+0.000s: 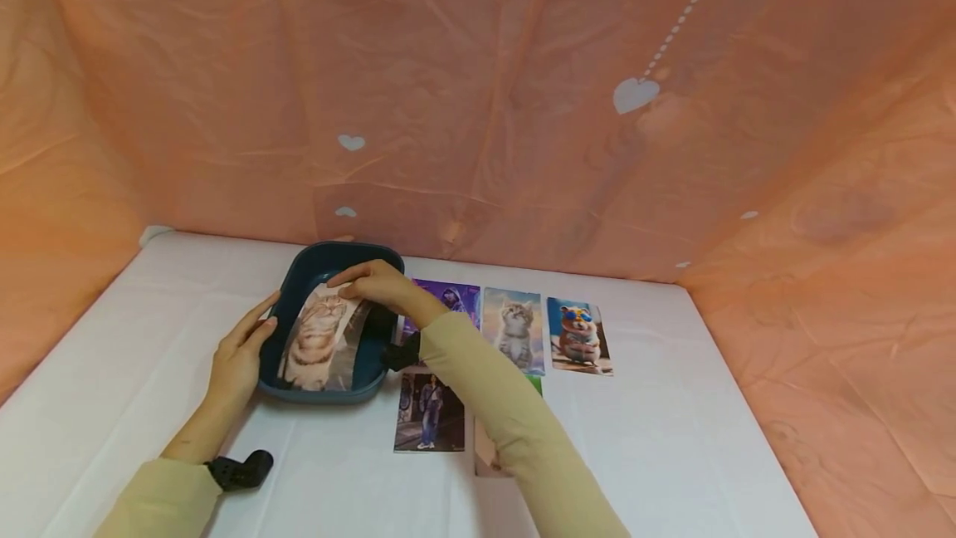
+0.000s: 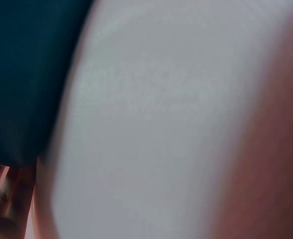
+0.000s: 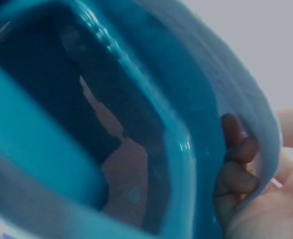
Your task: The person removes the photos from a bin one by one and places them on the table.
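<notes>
The dark teal bin (image 1: 324, 396) stands at the left of the table, and my left hand (image 1: 237, 353) holds its left side, thumb at the rim. In the left wrist view the left fingers (image 2: 18, 196) show against the bin's lower corner. My right hand (image 1: 377, 283) reaches over the bin and pinches the top of a picture card of an orange cat (image 1: 315, 339). A greyish strip of picture (image 1: 346, 355) lies along that card's right side. In the right wrist view the right fingers (image 3: 238, 177) curl round the edge of the pale curved card (image 3: 226, 84).
Right of the bin lie a purple hooded-figure card (image 1: 459, 297), a grey kitten card (image 1: 514, 326) and a hamster card (image 1: 580, 335). Nearer is a card of a person in jeans (image 1: 429, 413). The right sleeve (image 1: 515, 430) partly covers other cards. An orange cloth (image 1: 448, 106) walls the back.
</notes>
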The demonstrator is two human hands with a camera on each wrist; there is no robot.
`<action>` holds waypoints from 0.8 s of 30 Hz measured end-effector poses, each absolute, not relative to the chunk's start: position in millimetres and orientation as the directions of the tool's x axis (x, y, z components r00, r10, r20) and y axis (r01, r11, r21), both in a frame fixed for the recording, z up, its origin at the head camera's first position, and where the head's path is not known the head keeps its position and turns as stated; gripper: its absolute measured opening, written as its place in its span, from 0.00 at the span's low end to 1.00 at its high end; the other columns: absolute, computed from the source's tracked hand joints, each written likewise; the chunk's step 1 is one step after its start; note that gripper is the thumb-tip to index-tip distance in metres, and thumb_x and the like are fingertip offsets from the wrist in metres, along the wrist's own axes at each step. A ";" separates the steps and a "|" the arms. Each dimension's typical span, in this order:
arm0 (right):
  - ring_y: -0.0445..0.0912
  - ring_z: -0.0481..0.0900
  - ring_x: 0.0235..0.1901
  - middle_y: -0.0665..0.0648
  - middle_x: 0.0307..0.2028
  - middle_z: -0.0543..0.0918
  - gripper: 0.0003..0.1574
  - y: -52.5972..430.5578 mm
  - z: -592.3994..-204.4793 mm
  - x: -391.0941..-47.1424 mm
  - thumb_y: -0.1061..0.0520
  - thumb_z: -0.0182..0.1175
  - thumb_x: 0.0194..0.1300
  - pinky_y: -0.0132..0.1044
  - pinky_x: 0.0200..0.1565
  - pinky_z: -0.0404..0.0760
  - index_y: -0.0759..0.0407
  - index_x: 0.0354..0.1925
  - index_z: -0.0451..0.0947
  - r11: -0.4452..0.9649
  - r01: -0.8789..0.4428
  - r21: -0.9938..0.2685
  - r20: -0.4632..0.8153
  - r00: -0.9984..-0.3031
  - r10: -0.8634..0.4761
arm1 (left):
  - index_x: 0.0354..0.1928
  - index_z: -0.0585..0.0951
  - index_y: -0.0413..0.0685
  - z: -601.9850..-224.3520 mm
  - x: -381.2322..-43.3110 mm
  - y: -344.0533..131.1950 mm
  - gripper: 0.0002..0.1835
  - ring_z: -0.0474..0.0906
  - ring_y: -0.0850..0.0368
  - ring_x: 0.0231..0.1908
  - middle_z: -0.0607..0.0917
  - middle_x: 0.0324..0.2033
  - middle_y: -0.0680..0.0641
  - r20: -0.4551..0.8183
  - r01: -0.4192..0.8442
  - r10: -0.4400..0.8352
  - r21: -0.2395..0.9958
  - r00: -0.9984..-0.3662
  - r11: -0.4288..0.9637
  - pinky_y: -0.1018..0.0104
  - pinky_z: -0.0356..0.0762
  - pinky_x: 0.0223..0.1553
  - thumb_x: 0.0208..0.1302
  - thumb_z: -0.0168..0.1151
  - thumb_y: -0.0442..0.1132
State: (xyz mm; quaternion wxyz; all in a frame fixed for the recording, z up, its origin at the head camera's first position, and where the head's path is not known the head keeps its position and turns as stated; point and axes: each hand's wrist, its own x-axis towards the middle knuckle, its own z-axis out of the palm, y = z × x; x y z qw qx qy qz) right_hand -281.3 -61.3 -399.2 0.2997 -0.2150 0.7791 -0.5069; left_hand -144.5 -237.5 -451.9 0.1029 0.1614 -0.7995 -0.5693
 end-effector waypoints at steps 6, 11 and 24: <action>0.42 0.76 0.52 0.53 0.58 0.78 0.18 -48.1 -394.4 -285.7 0.60 0.58 0.66 0.35 0.51 0.75 0.55 0.53 0.82 0.313 -0.043 -0.949 -0.180 -0.741 -0.647 | 0.71 0.63 0.57 -452.6 -144.6 -237.8 0.27 0.60 0.38 0.64 0.68 0.63 0.31 -0.014 -0.128 -0.350 0.944 -0.937 0.305 0.39 0.53 0.64 0.75 0.42 0.53; 0.42 0.76 0.46 0.52 0.62 0.74 0.18 -33.4 -388.4 -288.3 0.60 0.56 0.68 0.34 0.40 0.76 0.56 0.55 0.80 0.237 -0.029 -0.971 -0.138 -0.744 -0.654 | 0.71 0.64 0.60 -452.8 -146.4 -239.0 0.26 0.67 0.60 0.55 0.73 0.59 0.41 -0.010 -0.137 -0.349 0.930 -0.937 0.340 0.59 0.63 0.57 0.74 0.43 0.54; 0.45 0.59 0.14 0.54 0.55 0.79 0.20 11.5 -383.7 -294.4 0.61 0.53 0.70 0.36 0.22 0.65 0.61 0.58 0.77 0.213 -0.064 -0.975 -0.102 -0.724 -0.682 | 0.71 0.65 0.62 -455.7 -148.6 -247.1 0.27 0.63 0.68 0.55 0.73 0.57 0.57 -0.024 -0.143 -0.346 0.936 -0.938 0.323 0.45 0.54 0.65 0.72 0.46 0.56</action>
